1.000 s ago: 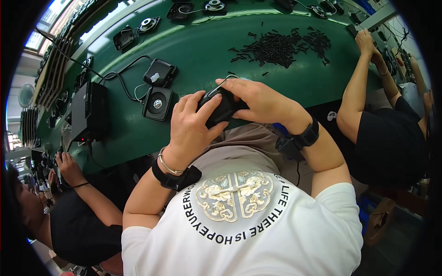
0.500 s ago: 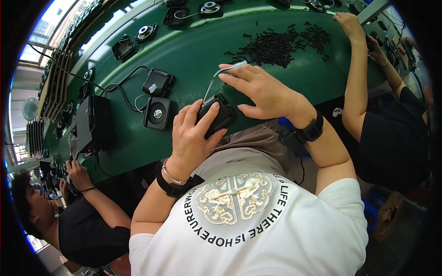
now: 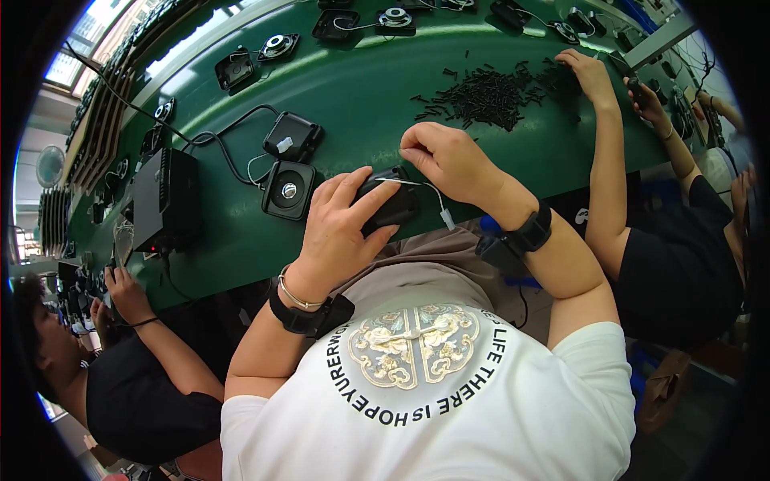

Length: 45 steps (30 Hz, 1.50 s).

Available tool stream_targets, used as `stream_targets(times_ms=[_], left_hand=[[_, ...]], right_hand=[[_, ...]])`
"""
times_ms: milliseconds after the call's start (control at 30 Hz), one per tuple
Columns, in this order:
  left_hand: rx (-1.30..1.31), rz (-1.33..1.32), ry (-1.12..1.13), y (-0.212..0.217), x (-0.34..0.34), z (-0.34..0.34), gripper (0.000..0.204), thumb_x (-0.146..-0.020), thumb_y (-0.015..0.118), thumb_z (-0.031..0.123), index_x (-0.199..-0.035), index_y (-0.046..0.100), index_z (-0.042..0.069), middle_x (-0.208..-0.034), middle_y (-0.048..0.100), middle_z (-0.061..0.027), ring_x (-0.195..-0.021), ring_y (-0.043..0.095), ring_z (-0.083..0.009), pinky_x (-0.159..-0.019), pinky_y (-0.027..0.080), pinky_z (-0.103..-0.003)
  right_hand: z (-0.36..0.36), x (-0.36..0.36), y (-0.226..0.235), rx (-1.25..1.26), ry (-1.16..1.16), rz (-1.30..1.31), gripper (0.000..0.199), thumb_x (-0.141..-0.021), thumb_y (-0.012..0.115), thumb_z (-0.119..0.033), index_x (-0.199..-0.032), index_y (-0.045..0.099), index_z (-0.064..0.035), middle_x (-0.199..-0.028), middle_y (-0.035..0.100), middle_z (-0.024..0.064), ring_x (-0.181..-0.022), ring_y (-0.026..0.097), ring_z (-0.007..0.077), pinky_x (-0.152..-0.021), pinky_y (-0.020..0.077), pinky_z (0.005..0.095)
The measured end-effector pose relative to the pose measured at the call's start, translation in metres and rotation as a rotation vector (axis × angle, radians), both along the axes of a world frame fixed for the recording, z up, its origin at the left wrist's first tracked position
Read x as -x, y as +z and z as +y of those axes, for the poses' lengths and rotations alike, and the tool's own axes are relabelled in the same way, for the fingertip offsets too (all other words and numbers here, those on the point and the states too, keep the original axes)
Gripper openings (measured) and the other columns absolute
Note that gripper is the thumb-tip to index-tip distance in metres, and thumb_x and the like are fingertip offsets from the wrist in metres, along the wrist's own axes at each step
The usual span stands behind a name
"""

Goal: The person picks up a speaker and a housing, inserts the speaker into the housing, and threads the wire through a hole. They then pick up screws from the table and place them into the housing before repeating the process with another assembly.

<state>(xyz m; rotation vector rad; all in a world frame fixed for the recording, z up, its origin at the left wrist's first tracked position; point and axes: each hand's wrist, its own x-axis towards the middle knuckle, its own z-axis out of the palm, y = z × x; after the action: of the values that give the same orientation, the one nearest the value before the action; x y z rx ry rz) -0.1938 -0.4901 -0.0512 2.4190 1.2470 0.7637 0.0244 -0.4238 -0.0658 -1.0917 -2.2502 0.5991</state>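
Note:
My left hand [image 3: 341, 218] grips a black speaker housing [image 3: 395, 207] at the table's near edge, fingers over its left side and thumb along the near side. A thin white cable [image 3: 409, 182] lies across the housing's top and hangs past its right side, ending in a white plug [image 3: 447, 219]. Just off the far right corner is my right hand [image 3: 459, 160], its thumb and fingertips pinched together; whatever they hold, if anything, is hidden. Left of my left hand sits an open speaker box [image 3: 289, 191], beside another black housing part [image 3: 294, 136] with a white plug on it.
A pile of black screws [image 3: 485, 98] lies beyond my right hand, where a co-worker's hand [image 3: 589, 76] reaches in from the right. A black power unit [image 3: 167, 200] with cables stands at left, near another person's hand [image 3: 128, 295]. Speaker parts [image 3: 277, 46] line the green table's [image 3: 353, 104] far side.
My right hand has gone from spread fingers at the plug to a pinch beside the housing. The cable has swung from the far side across the housing to its right. My left hand keeps its grip.

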Motion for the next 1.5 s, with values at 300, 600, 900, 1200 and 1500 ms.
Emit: stream_targets(times_ms=[300, 600, 900, 1200, 1500], left_hand=[[-0.060, 0.016, -0.012, 0.000, 0.001, 0.003, 0.058, -0.065, 0.082, 0.017, -0.120, 0.066, 0.016, -0.126, 0.057, -0.0191, -0.113, 0.054, -0.0374, -0.098, 0.041, -0.047], [-0.060, 0.015, 0.003, 0.002, -0.005, 0.002, 0.058, -0.064, 0.082, 0.017, -0.119, 0.067, 0.016, -0.126, 0.057, -0.0187, -0.113, 0.054, -0.0370, -0.099, 0.041, -0.047], [-0.046, -0.007, 0.004, -0.006, -0.003, 0.002, 0.058, -0.064, 0.082, 0.017, -0.120, 0.067, 0.015, -0.125, 0.057, -0.0191, -0.113, 0.053, -0.0375, -0.100, 0.040, -0.048], [-0.072, -0.012, 0.062, -0.014, 0.002, 0.005, 0.059, -0.065, 0.081, 0.017, -0.123, 0.065, 0.016, -0.123, 0.057, -0.0191, -0.112, 0.053, -0.0377, -0.103, 0.037, -0.050], [-0.089, -0.010, 0.068, -0.018, 0.004, 0.000, 0.060, -0.066, 0.081, 0.019, -0.124, 0.064, 0.017, -0.123, 0.057, -0.0191, -0.112, 0.053, -0.0369, -0.105, 0.035, -0.053]], right_hand=[[-0.012, 0.006, 0.006, 0.094, 0.045, 0.257, 0.009, -0.089, 0.064, -0.005, -0.097, 0.062, -0.0024, -0.085, 0.060, 0.0093, -0.076, 0.058, 0.0220, -0.067, 0.0484, 0.0298], [-0.012, -0.033, 0.016, -0.091, -0.180, 0.224, 0.012, -0.086, 0.066, -0.005, -0.097, 0.067, -0.0018, -0.087, 0.062, 0.0099, -0.073, 0.061, 0.0241, -0.066, 0.0494, 0.0321], [0.001, -0.071, -0.004, -0.137, -0.208, -0.167, 0.012, -0.086, 0.065, -0.003, -0.098, 0.064, -0.0022, -0.085, 0.061, 0.0096, -0.071, 0.060, 0.0227, -0.065, 0.0494, 0.0319], [-0.054, -0.004, 0.008, 0.361, 0.006, 0.478, 0.006, -0.089, 0.065, -0.005, -0.094, 0.063, -0.0047, -0.087, 0.056, 0.0063, -0.078, 0.056, 0.0224, -0.070, 0.0457, 0.0295], [-0.055, 0.005, -0.003, 0.002, -0.009, 0.150, 0.009, -0.083, 0.071, -0.007, -0.088, 0.064, -0.0061, -0.088, 0.057, 0.0048, -0.087, 0.055, 0.0247, -0.082, 0.0414, 0.0347]])
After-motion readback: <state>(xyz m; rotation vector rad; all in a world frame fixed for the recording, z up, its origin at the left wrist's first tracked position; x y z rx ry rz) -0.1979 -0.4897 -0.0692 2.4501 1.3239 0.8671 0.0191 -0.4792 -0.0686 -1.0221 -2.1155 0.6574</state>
